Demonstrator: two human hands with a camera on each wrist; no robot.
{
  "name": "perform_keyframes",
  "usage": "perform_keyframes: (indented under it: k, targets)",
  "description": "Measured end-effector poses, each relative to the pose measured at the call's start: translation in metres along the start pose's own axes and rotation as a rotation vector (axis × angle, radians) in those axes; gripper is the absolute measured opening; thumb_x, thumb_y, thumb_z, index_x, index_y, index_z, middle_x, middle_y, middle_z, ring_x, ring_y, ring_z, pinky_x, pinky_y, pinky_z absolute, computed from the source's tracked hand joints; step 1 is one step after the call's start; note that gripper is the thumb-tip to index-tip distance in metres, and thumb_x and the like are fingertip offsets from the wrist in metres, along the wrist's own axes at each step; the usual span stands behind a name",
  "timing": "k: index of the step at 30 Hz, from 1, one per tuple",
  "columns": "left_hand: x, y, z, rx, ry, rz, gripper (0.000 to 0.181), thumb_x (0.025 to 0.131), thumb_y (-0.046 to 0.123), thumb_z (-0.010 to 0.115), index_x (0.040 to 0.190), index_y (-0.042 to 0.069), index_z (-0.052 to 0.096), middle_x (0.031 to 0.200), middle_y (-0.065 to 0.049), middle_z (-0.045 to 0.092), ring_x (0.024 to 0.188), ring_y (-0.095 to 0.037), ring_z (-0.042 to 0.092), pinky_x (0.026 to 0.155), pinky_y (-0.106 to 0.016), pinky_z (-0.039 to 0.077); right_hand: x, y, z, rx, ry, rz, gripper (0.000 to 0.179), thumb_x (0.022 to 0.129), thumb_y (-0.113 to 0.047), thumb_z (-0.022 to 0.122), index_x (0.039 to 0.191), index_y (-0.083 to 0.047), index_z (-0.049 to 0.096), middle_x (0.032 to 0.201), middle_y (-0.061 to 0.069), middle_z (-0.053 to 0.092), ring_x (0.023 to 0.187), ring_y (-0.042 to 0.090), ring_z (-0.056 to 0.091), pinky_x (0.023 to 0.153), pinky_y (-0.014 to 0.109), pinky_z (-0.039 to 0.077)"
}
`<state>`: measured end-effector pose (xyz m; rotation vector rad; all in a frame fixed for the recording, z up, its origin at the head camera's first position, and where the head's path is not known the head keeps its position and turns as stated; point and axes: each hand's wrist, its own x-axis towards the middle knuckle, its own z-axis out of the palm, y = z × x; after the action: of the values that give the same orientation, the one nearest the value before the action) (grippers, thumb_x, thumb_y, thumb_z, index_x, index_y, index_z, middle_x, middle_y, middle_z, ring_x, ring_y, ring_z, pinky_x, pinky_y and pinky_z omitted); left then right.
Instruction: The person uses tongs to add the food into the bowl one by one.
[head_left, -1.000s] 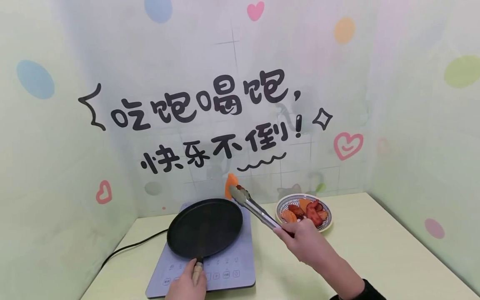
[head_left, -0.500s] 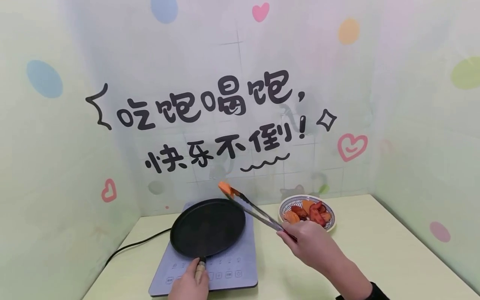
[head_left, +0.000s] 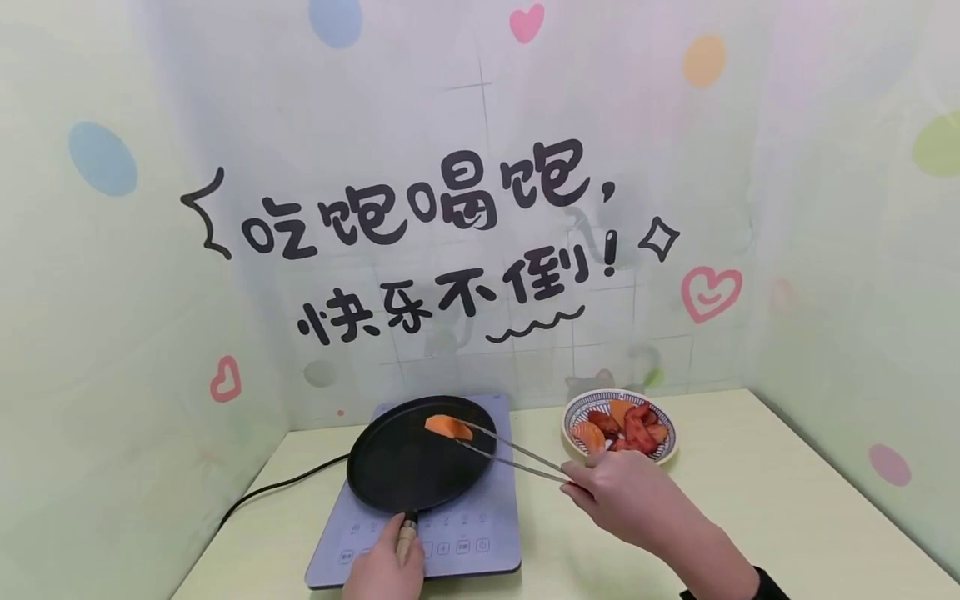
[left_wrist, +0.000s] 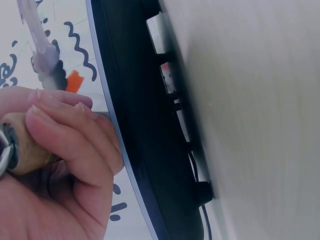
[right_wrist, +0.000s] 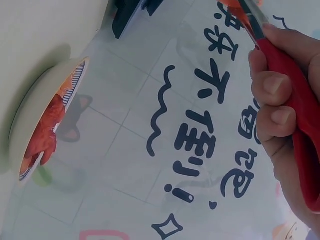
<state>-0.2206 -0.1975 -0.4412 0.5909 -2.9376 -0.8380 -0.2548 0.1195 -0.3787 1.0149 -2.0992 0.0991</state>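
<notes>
My left hand [head_left: 384,568] grips the wooden handle [left_wrist: 37,145] of a round black frying pan [head_left: 405,471], its fingers curled round it. The pan sits on a flat induction cooker [head_left: 472,558]. My right hand [head_left: 637,504] holds metal tongs with red handles [right_wrist: 296,92], thumb on one side and fingers on the other. At the tips of the tongs is an orange slice of food [head_left: 446,427], possibly salmon, over the far right part of the pan. Whether it touches the pan surface I cannot tell.
Right of the cooker, a patterned plate [head_left: 671,455] bears orange slices and reddish-brown pieces like chicken wings [head_left: 639,433]. A black cord [head_left: 281,485] runs left from the cooker. The pale table [head_left: 757,492] meets decorated walls at the back and sides.
The orange slice in the tongs has moved from above the pan's far edge, near the wall, down and back over the pan. My left hand keeps its grip on the handle.
</notes>
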Motion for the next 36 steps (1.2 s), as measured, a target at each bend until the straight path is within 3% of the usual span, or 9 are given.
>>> perform_keyframes:
  k: [8, 15, 26, 36]
  targets:
    - [0.0, 0.002, 0.0, 0.016, -0.005, -0.016, 0.059, 0.101, 0.032, 0.061, 0.149, -0.001, 0.053, 0.122, -0.034, 0.07, 0.087, -0.034, 0.066, 0.082, -0.054, 0.054, 0.0, -0.004, -0.005, 0.026, -0.163, 0.032, 0.017, 0.091, -0.027, 0.083, 0.087, -0.019, 0.068, 0.059, -0.01, 0.05, 0.051, 0.008, 0.048, 0.051, 0.025, 0.04]
    - [0.0, 0.0, 0.001, 0.024, 0.002, -0.003, 0.059, 0.101, 0.033, 0.061, 0.148, -0.001, 0.054, 0.119, -0.034, 0.07, 0.087, -0.034, 0.068, 0.083, -0.055, 0.055, -0.001, -0.008, 0.001, 0.019, -0.184, 0.022, 0.018, 0.09, -0.029, 0.085, 0.085, -0.019, 0.07, 0.062, -0.009, 0.057, 0.052, 0.007, 0.051, 0.051, 0.023, 0.04]
    - [0.001, -0.001, 0.001, 0.037, 0.014, 0.016, 0.058, 0.1, 0.033, 0.061, 0.147, 0.0, 0.056, 0.12, -0.034, 0.071, 0.101, -0.048, 0.072, 0.088, -0.06, 0.056, 0.0, -0.013, 0.002, 0.048, -0.259, 0.044, 0.018, 0.091, -0.03, 0.084, 0.085, -0.018, 0.071, 0.063, -0.009, 0.06, 0.053, 0.003, 0.052, 0.051, 0.022, 0.041]
    - [-0.001, 0.002, 0.0, 0.034, -0.009, -0.017, 0.059, 0.102, 0.033, 0.061, 0.148, -0.002, 0.054, 0.122, -0.035, 0.07, 0.094, -0.038, 0.071, 0.09, -0.059, 0.056, 0.001, -0.014, 0.0, 0.077, -0.273, 0.064, 0.016, 0.092, -0.029, 0.083, 0.087, -0.018, 0.072, 0.063, -0.009, 0.059, 0.053, 0.003, 0.049, 0.051, 0.022, 0.04]
